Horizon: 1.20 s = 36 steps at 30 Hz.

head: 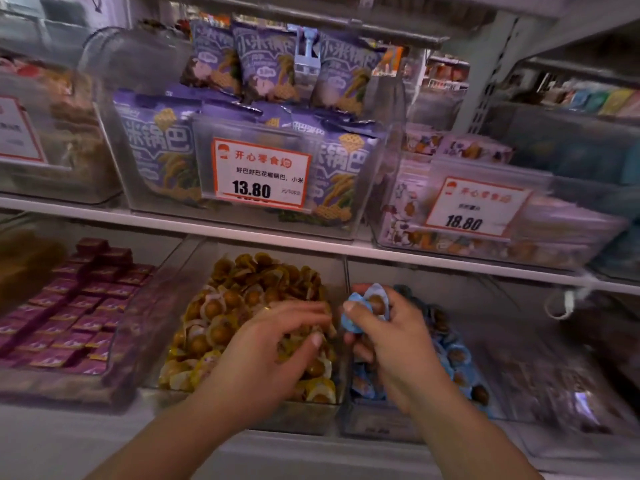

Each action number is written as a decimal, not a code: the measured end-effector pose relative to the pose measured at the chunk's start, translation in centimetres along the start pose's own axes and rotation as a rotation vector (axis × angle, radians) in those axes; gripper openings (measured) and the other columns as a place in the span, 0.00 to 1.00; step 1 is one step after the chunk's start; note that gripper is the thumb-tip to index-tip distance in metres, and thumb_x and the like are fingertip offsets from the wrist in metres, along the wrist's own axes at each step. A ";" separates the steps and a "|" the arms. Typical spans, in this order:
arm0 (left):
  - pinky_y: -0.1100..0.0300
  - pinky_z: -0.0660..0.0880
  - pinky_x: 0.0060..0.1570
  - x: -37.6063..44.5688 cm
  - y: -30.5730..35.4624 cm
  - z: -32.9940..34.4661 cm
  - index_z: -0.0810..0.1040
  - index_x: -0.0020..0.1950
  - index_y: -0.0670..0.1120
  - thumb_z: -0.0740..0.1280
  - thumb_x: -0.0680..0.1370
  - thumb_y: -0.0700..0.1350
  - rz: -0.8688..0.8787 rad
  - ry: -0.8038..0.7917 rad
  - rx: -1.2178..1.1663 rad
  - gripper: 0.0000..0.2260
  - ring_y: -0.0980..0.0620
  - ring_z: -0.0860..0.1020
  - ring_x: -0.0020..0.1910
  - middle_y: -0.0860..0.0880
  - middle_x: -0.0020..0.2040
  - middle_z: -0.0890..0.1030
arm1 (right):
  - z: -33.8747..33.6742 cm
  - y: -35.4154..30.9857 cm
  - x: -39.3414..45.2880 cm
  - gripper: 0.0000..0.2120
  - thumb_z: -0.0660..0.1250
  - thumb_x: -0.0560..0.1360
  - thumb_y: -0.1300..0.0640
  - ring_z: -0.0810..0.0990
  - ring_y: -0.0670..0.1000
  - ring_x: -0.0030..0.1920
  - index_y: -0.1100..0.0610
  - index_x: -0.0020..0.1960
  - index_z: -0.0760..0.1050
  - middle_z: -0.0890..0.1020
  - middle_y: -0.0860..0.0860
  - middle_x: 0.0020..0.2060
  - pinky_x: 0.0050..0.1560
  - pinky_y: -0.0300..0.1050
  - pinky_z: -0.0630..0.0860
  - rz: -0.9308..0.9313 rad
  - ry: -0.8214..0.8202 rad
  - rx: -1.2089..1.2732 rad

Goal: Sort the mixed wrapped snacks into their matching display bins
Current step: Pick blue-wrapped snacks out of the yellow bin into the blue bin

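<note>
**Snack shelving, two tiers of clear bins**

Shop shelving fills the view: a white upper shelf (242, 233) carries clear bins, and a lower tier sits beneath it.

Upper tier:
- centre bin (367, 188) stocked with purple snack bags (263, 64), fronted by a price tag (259, 176) reading 13.80;
- bin to its right with pale wrapped items, price tag (474, 207) reading 18.80;
- bin at far left, blurred, contents unclear.

Lower tier, left to right:
- bin of small magenta wrapped squares (72, 317), laid in rows;
- yellow-snack bin (194, 271) heaped with yellow-wrapped round snacks (221, 327);
- blue-snack bin (381, 424) holding blue-wrapped round snacks (457, 355), touching the yellow-snack bin along one wall;
- further bin at right, too blurred to identify.

Hands:
- left hand (273, 348) palm down over the yellow-wrapped heap, fingers spread and curled onto the pile; whether it grips a piece cannot be told;
- right hand (391, 341) raised above the near-left corner of the blue-snack bin, thumb and fingers pinching a held blue-wrapped snack (367, 306), with more pieces seemingly gathered in the palm.
</note>
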<state>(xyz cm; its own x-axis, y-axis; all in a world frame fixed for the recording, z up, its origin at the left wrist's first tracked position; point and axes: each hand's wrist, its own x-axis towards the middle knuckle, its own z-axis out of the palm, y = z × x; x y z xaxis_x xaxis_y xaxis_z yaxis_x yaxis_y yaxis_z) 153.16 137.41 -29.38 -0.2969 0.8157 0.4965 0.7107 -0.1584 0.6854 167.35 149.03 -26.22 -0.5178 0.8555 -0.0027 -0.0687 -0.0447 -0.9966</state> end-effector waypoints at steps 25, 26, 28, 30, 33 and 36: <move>0.48 0.64 0.63 4.0 -8.2 -0.1 0.72 0.65 0.60 0.63 0.72 0.66 0.088 -0.552 0.831 0.23 0.49 0.70 0.64 0.53 0.66 0.71 | -1.5 5.4 1.3 0.14 0.59 0.78 0.40 0.75 0.39 0.58 0.36 0.64 0.69 0.69 0.34 0.56 0.60 0.44 0.77 -0.395 -0.091 -0.693; 0.49 0.64 0.62 4.4 -8.7 -0.8 0.73 0.63 0.60 0.64 0.73 0.64 0.091 -0.526 0.845 0.20 0.50 0.71 0.63 0.54 0.65 0.71 | -1.5 5.4 1.3 0.15 0.58 0.78 0.38 0.74 0.39 0.58 0.36 0.64 0.69 0.69 0.34 0.57 0.60 0.43 0.77 -0.403 -0.089 -0.702; 0.50 0.65 0.61 4.9 -9.6 -2.1 0.73 0.63 0.60 0.65 0.74 0.63 0.054 -0.502 0.879 0.19 0.50 0.71 0.64 0.54 0.67 0.70 | -1.4 5.5 1.3 0.17 0.57 0.76 0.36 0.74 0.38 0.58 0.36 0.64 0.69 0.69 0.35 0.57 0.59 0.42 0.77 -0.411 -0.075 -0.706; 0.49 0.65 0.63 5.1 -9.9 -2.5 0.72 0.65 0.60 0.64 0.74 0.63 0.029 -0.479 0.917 0.20 0.49 0.69 0.66 0.53 0.71 0.67 | -1.4 5.6 1.4 0.18 0.56 0.76 0.36 0.74 0.38 0.58 0.38 0.64 0.70 0.69 0.36 0.57 0.58 0.41 0.76 -0.421 -0.062 -0.713; 0.46 0.59 0.71 4.8 -9.1 -2.3 0.73 0.65 0.60 0.67 0.74 0.61 0.084 -0.418 0.954 0.20 0.46 0.65 0.70 0.51 0.75 0.64 | -1.4 5.8 1.4 0.16 0.57 0.77 0.38 0.74 0.38 0.57 0.38 0.63 0.70 0.69 0.36 0.56 0.57 0.39 0.76 -0.431 -0.056 -0.720; 0.48 0.70 0.65 4.6 -6.9 -2.1 0.79 0.57 0.60 0.70 0.73 0.58 0.129 -0.381 0.693 0.14 0.52 0.73 0.62 0.56 0.64 0.74 | -1.3 5.8 1.4 0.16 0.57 0.76 0.38 0.73 0.35 0.58 0.37 0.62 0.70 0.68 0.37 0.56 0.54 0.33 0.73 -0.433 -0.054 -0.720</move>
<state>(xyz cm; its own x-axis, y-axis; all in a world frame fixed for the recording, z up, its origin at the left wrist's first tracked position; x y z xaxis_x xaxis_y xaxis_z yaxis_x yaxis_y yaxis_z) 145.50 141.05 -30.72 -0.0361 0.9682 0.2476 0.9961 0.0151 0.0864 167.36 150.61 -32.11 -0.6123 0.6947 0.3776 0.2804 0.6373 -0.7178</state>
